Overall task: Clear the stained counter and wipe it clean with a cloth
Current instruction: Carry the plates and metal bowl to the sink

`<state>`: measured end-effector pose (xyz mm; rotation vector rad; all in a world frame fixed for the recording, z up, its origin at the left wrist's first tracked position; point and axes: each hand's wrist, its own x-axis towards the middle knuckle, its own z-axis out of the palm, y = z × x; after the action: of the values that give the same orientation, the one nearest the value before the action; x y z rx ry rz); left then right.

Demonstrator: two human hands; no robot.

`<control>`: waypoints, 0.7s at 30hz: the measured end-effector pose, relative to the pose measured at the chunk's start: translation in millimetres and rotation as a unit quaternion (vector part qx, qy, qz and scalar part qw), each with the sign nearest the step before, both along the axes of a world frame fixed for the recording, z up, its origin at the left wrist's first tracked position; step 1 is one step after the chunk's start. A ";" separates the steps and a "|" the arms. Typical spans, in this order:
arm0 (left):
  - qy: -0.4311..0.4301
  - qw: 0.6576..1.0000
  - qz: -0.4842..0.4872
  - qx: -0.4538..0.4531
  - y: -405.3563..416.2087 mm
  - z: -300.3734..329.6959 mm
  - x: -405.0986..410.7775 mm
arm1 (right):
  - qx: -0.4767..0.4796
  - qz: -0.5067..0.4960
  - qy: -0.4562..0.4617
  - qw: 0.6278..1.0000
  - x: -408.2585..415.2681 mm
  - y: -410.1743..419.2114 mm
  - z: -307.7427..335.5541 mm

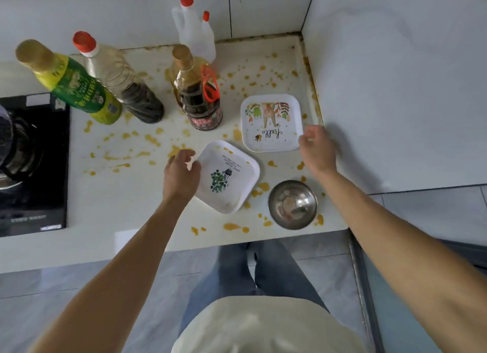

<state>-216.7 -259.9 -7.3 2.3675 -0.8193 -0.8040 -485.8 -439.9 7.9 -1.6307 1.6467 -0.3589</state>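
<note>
Loosely curled, the left hand (181, 174) has its fingers at the left edge of the white square plate with a green plant print (232, 179) at frame centre; a grip cannot be told. The right hand (317, 148), fingers spread and bent, reaches the right edge of the white square plate lettered "hello" (271, 122) just above. Both plates lie on the white counter spattered with orange stains (147, 194), a round steel bowl (292, 204) lower right, bottles upper left
</note>
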 end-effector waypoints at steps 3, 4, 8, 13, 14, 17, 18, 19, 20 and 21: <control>-0.015 0.999 0.015 0.029 -8.5 -11.6 -0.6 | -0.011 0.040 0.078 0.996 15.2 -22.0 -19.9; -0.016 0.999 0.017 0.034 -9.8 -15.3 -1.3 | -0.013 0.043 0.097 0.994 18.8 -27.2 -26.1; -0.046 0.998 0.017 0.049 -14.4 -27.4 -4.1 | -0.053 0.042 0.174 0.982 30.5 -41.2 -44.1; -0.088 0.993 -0.001 0.084 -19.0 -37.1 -3.2 | -0.072 0.037 0.205 0.976 37.5 -51.9 -53.9; -0.093 0.992 -0.004 0.088 -19.6 -39.2 -1.4 | -0.073 0.029 0.204 0.976 37.9 -54.4 -55.4; -0.093 0.990 -0.026 0.098 -19.5 -42.7 5.3 | -0.080 0.023 0.198 0.977 38.3 -60.2 -58.7; -0.095 0.990 -0.040 0.097 -18.2 -42.9 6.7 | -0.084 0.034 0.203 0.975 38.7 -60.7 -59.5; -0.098 0.989 -0.054 0.096 -16.6 -42.8 7.4 | -0.088 0.046 0.210 0.973 39.5 -60.3 -59.7; -0.101 0.988 -0.062 0.095 -14.7 -42.2 7.5 | -0.091 0.055 0.215 0.971 40.3 -59.4 -59.2; -0.100 0.988 -0.065 0.095 -12.9 -41.2 7.1 | -0.091 0.055 0.214 0.971 41.4 -57.8 -58.1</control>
<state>-209.6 -272.8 -48.5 2.6175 -1.0286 -0.7311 -444.4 -497.7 -50.2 -2.0365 1.8665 -0.1067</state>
